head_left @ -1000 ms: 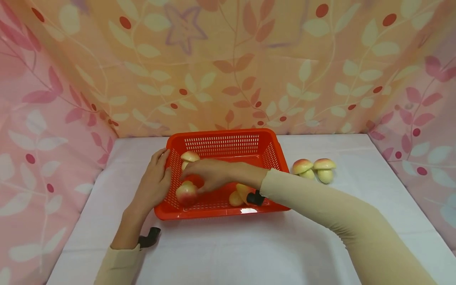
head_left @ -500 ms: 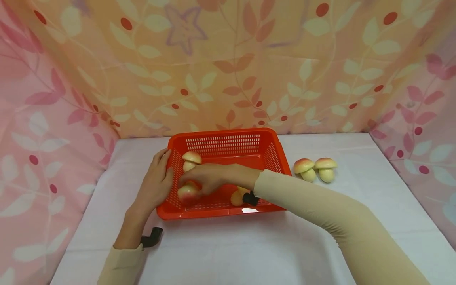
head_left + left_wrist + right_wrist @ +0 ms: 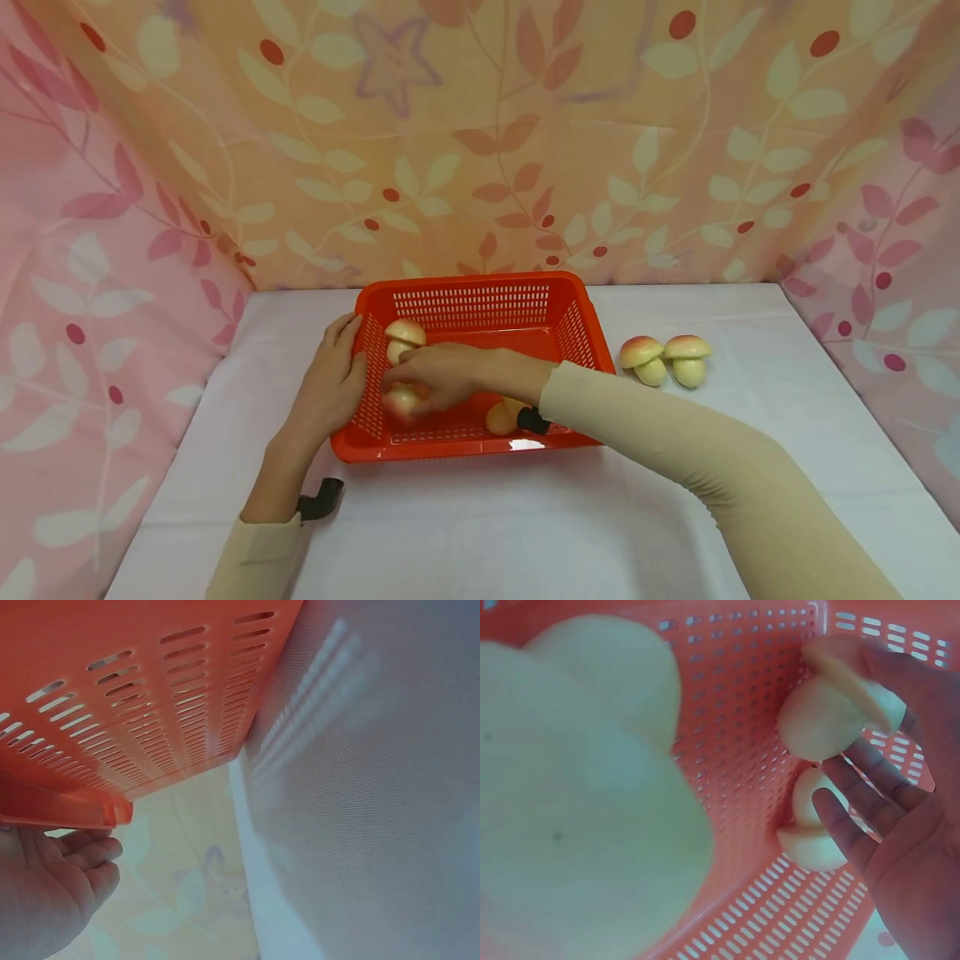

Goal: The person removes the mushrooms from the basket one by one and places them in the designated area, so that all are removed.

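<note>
Since the earlier frame your right hand has drawn a little deeper into the orange basket, and the mushroom under it is now more covered by your fingers. This mushroom sits in the left front part of the basket, with your thumb and fingertips touching it, but I cannot tell if the grasp is closed or already loose. Your left hand lies flat with relaxed fingers against the left wall of the basket, while two more mushrooms rest on the white table, to the right of the basket.
</note>
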A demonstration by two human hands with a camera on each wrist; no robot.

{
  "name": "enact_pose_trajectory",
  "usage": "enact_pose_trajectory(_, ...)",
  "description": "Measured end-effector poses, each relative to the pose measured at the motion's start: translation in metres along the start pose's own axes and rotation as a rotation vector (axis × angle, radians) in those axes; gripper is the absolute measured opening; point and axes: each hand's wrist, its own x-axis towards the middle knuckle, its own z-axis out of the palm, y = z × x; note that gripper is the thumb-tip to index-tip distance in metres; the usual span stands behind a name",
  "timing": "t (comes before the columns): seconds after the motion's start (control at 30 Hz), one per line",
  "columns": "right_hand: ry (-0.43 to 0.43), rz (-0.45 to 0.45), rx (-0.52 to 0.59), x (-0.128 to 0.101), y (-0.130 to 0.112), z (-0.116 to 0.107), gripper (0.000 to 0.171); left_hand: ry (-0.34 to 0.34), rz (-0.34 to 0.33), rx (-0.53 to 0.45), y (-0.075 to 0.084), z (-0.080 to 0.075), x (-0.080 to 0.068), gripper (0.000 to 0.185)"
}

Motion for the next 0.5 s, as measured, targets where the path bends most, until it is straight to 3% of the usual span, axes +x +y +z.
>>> enact_pose_trajectory(0.17,0.001,0.002,-0.021,0.0004,0.0026,0.0034,0.054,0.004,0.001,0.006,0.0002,0.0002,-0.0006,0.059)
enact_pose_trajectory(0.5,-0.007,-0.025,0.046,0.0019,0.0043,0.0061,0.054,0.001,0.004,-0.007,-0.0003,0.0021,0.0001,0.059)
